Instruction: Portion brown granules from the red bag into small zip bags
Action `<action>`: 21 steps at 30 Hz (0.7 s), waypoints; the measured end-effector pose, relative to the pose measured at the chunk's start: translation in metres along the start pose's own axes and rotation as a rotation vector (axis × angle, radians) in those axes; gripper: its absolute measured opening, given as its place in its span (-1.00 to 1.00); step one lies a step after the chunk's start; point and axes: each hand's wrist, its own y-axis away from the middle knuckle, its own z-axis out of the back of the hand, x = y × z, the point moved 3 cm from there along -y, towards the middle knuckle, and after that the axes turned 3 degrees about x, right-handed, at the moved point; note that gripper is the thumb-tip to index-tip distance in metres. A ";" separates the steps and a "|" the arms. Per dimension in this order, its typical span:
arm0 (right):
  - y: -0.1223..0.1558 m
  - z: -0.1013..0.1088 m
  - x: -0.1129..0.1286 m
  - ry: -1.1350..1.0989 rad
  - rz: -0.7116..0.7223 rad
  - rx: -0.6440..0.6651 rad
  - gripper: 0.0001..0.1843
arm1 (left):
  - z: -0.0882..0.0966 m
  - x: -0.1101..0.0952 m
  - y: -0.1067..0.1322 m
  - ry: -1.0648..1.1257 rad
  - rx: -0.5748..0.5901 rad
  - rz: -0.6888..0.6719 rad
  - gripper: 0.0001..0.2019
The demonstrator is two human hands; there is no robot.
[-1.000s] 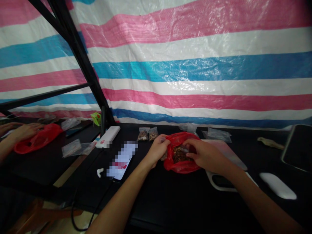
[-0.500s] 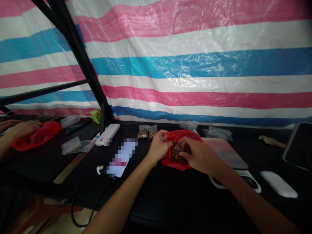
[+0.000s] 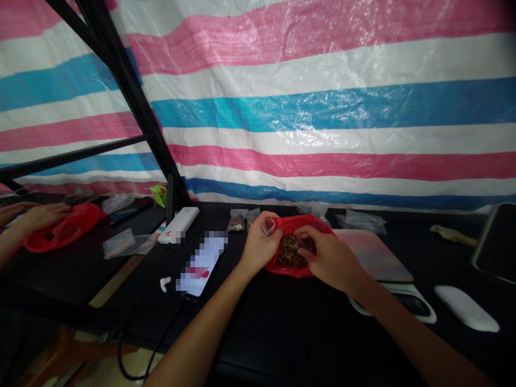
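Note:
A red plastic bag (image 3: 300, 273) lies wide open on the black table, with many small brown pieces (image 3: 291, 251) inside; their kind is too small to make out. My left hand (image 3: 260, 244) is closed at the bag's left rim, holding a small clear plastic container (image 3: 268, 226) with its open end facing me. Inside the bag's mouth, my right hand (image 3: 328, 252) has its fingers bent together over the brown pieces. What sits between those fingertips is hidden. Behind my left hand stand two small clear bags of brown pieces (image 3: 237, 220).
Left of my arms lie a lit phone (image 3: 203, 263), a white power bank (image 3: 179, 224) and a white earbud (image 3: 164, 284). A pinkish flat case (image 3: 368, 252) and a white mouse (image 3: 466, 308) lie right. Another person's hand (image 3: 46, 219) touches a second red bag (image 3: 70, 228).
My left hand has turned slightly, bringing the clear container's opening more into view. My right hand stays in the bag, and more brown pieces show between the hands.

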 end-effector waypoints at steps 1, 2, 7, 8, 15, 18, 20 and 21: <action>0.000 -0.001 -0.001 -0.012 0.004 -0.008 -0.69 | 0.001 0.002 0.000 -0.017 0.000 -0.009 -0.85; -0.001 -0.001 -0.003 -0.028 0.008 -0.017 -0.70 | 0.002 0.004 -0.001 -0.048 -0.011 -0.018 -0.84; -0.006 -0.001 -0.010 -0.202 0.078 -0.096 -0.70 | 0.011 0.006 0.001 -0.382 -0.149 -0.148 -0.82; -0.007 0.000 -0.010 -0.232 0.101 -0.117 -0.70 | 0.011 0.004 0.002 -0.446 -0.143 -0.183 -0.81; -0.004 0.012 0.001 -0.167 0.292 -0.282 -0.64 | -0.001 -0.008 0.015 -0.627 0.072 -0.265 -0.69; 0.001 0.014 0.010 -0.063 0.417 -0.280 -0.66 | -0.004 -0.006 0.016 -0.675 0.118 -0.275 -0.67; 0.003 0.014 0.013 0.001 0.468 -0.274 -0.63 | -0.004 -0.003 0.016 -0.695 0.129 -0.263 -0.70; 0.004 0.014 0.014 0.028 0.485 -0.272 -0.60 | -0.004 -0.002 0.016 -0.702 0.128 -0.254 -0.73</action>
